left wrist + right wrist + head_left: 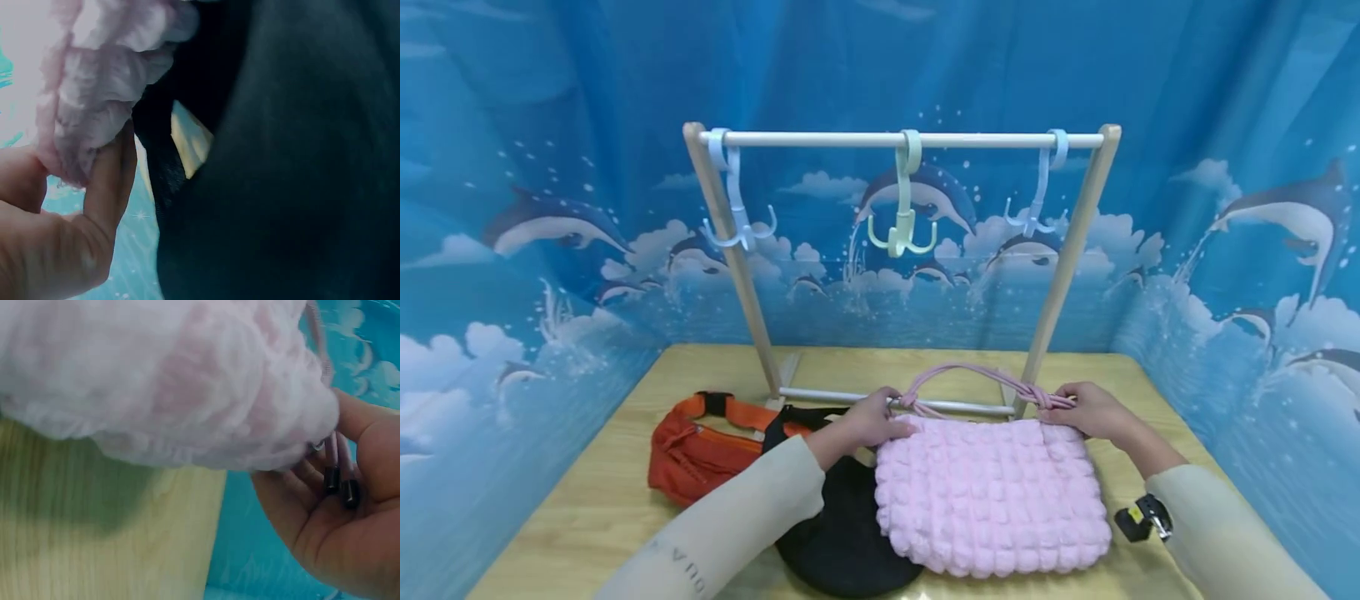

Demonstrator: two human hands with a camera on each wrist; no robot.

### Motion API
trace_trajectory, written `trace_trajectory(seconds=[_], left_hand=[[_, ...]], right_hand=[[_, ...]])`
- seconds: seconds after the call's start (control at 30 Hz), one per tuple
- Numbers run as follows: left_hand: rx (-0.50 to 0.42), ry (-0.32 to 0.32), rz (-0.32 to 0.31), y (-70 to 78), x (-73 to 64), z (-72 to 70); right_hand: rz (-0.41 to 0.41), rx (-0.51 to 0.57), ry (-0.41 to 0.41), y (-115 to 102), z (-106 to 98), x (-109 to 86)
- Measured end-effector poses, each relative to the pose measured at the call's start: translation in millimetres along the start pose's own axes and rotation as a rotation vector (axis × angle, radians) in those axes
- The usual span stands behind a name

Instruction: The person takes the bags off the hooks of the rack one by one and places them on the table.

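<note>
A pink puffy quilted handbag (992, 496) is held by its two top corners in front of the rack. My left hand (874, 419) pinches the top left corner; in the left wrist view the thumb and fingers (109, 187) close round the pink fabric. At the top right corner my right hand (1088, 410) grips the bag beside the knotted pink cord strap (970, 367). The right wrist view shows dark-tipped cord ends (340, 487) lying against the palm. Below my left forearm lies a black bag (850, 533), partly covered by the pink one.
An orange waist bag (700, 450) lies at the left of the wooden table (580, 517). Behind stands a rack with a white top rail (820, 140). From it hang a blue hook (737, 200), a green hook (904, 200) and another blue hook (1037, 187). Dolphin-print curtains surround the table.
</note>
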State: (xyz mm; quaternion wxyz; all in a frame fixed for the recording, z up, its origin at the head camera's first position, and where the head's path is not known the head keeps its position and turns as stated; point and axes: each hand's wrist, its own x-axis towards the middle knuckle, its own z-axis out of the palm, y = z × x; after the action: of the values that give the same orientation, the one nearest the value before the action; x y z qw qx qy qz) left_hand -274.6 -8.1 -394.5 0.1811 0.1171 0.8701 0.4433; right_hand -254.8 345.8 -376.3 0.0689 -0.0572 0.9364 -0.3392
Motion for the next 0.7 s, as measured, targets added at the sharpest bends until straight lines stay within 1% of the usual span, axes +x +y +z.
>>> trace_trajectory(seconds=[0.13,0.2,0.3,0.57,0.7], left_hand=[[0.132,0.043,0.049,-2.1,6.3,4.2],[0.194,0.053,0.055,-3.3,7.9,5.7],[0.268,0.064,0.049,-5.6,8.3,3.8],[0.359,0.047,0.034,-7.2,8.4,2.5],[0.385,0.036,0.027,-7.8,9.7,2.5]], right_hand=[[-0.031,-0.096,0.024,4.7,6.7,6.0],[-0.049,-0.140,0.029,5.9,10.3,7.3],[-0.066,-0.189,0.031,4.0,15.6,9.9],[-0.036,-0.260,0.012,4.1,20.8,9.4],[-0.011,-0.263,0.007,6.2,24.0,8.2]])
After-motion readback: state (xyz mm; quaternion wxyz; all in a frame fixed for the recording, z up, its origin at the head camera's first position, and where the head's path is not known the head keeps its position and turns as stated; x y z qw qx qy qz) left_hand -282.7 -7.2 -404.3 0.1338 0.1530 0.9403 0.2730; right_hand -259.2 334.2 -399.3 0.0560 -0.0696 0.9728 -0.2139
